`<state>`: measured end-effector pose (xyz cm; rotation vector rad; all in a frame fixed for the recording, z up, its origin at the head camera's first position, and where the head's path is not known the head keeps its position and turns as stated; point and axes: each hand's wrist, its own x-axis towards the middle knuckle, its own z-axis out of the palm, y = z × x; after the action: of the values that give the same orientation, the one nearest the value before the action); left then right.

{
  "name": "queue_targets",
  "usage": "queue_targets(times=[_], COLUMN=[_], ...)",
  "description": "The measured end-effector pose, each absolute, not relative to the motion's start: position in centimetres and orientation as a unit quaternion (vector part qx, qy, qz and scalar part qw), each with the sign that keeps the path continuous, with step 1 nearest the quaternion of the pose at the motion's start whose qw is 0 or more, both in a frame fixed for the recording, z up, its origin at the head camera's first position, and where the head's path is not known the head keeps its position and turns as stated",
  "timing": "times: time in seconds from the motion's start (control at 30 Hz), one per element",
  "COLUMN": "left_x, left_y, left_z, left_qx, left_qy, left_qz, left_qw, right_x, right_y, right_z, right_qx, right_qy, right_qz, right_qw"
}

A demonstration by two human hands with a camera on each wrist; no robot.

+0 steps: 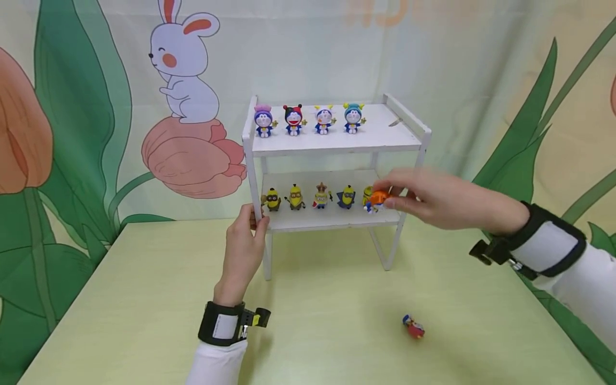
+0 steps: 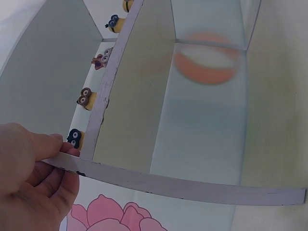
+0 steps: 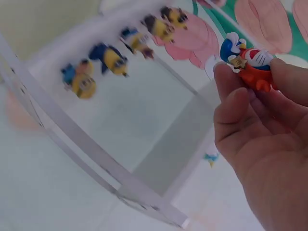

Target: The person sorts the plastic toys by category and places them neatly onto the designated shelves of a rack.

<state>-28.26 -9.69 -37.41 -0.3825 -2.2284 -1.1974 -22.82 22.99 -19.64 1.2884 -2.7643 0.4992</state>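
Observation:
My left hand (image 1: pixel 244 246) grips the left front post of a white two-tier shelf (image 1: pixel 337 143), thumb in front, level with the lower tier. In the left wrist view, the fingers curl round the shelf's white bar (image 2: pixel 144 178). Between thumb and fingers, my right hand (image 1: pixel 433 198) pinches a Doraemon figurine with an orange hood (image 3: pixel 252 67). It is held in front of the lower tier's right end, partly covering a yellow Minion figurine (image 1: pixel 368 191). Several other Minion figurines (image 1: pixel 295 198) stand in a row on that tier.
Several Doraemon figurines (image 1: pixel 293 120) with colourful hats line the upper tier. A small red and blue figurine (image 1: pixel 414 326) lies on the pale yellow table (image 1: pixel 327 321), front right. Behind the shelf hangs a printed cloth (image 1: pixel 308 48) with a rabbit and tulips.

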Motion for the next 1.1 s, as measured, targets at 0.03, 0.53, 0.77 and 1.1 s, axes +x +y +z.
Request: queue_targets(times=[0.03, 0.53, 0.77, 1.1], left_x=[-28.3, -28.4, -28.3, -28.4], left_y=[-9.7, -9.9, -9.7, -9.8], left_z=[-37.4, -37.5, -37.6, -37.6], left_qx=[-0.144, -0.145, -0.143, -0.146], left_qy=[-0.834, -0.832, -0.834, -0.833], left_qz=[-0.448, -0.452, -0.451, -0.447], left_qw=[0.288, 0.287, 0.284, 0.292], right_x=[-23.0, -28.9, -31.7, -33.6], right_y=[23.0, 22.7, 23.0, 22.8], right_z=[-18.8, -11.2, -11.1, -11.0], right_qx=[0.414, 0.308, 0.248, 0.228], right_qy=[-0.895, -0.939, -0.961, -0.966], right_qz=[0.164, 0.123, 0.112, 0.122], right_qw=[0.030, 0.088, 0.049, 0.000])
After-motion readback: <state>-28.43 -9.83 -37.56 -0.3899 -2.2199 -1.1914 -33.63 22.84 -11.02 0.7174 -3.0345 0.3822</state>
